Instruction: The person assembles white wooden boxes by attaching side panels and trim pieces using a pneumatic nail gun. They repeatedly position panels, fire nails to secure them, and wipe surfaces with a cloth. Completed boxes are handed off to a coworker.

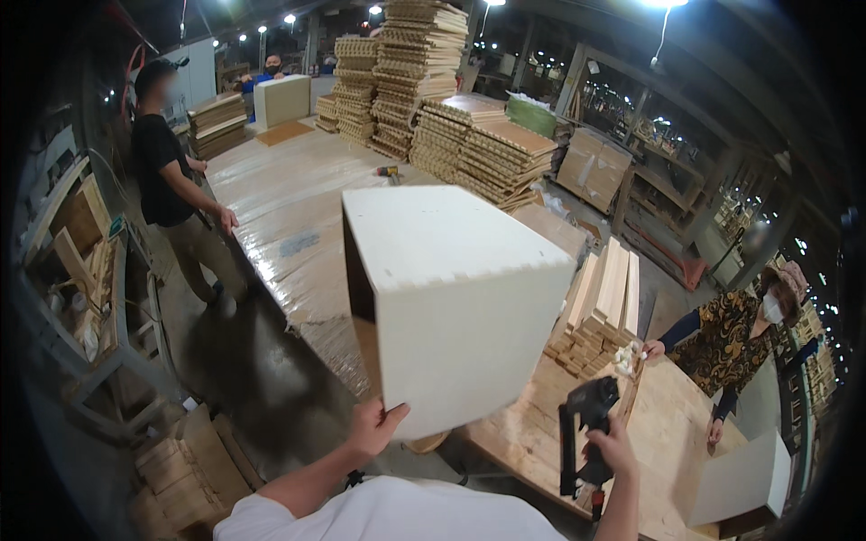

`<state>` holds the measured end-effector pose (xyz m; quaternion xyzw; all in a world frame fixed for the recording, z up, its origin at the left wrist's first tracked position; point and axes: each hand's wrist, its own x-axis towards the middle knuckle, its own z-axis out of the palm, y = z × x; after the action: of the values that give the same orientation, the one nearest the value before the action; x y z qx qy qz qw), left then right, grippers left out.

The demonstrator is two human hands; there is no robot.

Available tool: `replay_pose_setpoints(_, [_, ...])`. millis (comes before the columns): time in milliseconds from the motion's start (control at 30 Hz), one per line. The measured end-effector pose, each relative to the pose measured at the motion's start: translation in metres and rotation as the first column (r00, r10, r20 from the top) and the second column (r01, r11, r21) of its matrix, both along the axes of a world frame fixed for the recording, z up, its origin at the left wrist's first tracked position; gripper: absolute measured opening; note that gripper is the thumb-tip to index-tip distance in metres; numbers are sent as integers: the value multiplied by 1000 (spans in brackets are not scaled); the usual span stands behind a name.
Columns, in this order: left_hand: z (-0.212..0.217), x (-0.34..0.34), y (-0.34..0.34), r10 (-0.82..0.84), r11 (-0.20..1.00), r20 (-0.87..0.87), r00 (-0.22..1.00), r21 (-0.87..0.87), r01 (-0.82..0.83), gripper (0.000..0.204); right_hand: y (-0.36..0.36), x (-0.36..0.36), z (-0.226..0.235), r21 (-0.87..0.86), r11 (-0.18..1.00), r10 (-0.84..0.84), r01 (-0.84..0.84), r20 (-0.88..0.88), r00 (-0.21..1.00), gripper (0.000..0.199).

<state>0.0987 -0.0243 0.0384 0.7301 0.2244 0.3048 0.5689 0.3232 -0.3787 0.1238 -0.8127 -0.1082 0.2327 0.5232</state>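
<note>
A large white wooden box (469, 352) with an open side facing left stands tilted in front of me. My left hand (374, 427) grips its lower near edge, thumb on the white outer face and fingers out of sight behind the panel. In my right hand (615, 446) is a black nail gun (591, 406), held by its handle to the right of the box and apart from it. A hose fitting with a red part shows at the gun's lower end.
A wooden workbench (514, 442) lies below. Wood strips (600, 311) are piled right of the box, near a co-worker (731, 352) and another white box (744, 478). A plastic-covered table (271, 194) carries a drill (388, 171); stacked panels (419, 72) rise behind. Another person (171, 153) stands left.
</note>
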Motion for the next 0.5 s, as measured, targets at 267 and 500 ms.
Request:
replay_pose_setpoints(267, [132,48,114,-14,1000,215,977,11,12,36,5,-7,-32,-30,999,16,-19,-90,996,42])
replay_pose_setpoints(500, [168,115,251,-144,925,289,946,-302,233,36,44,-43,-26,74,997,10,2,-162,987,41])
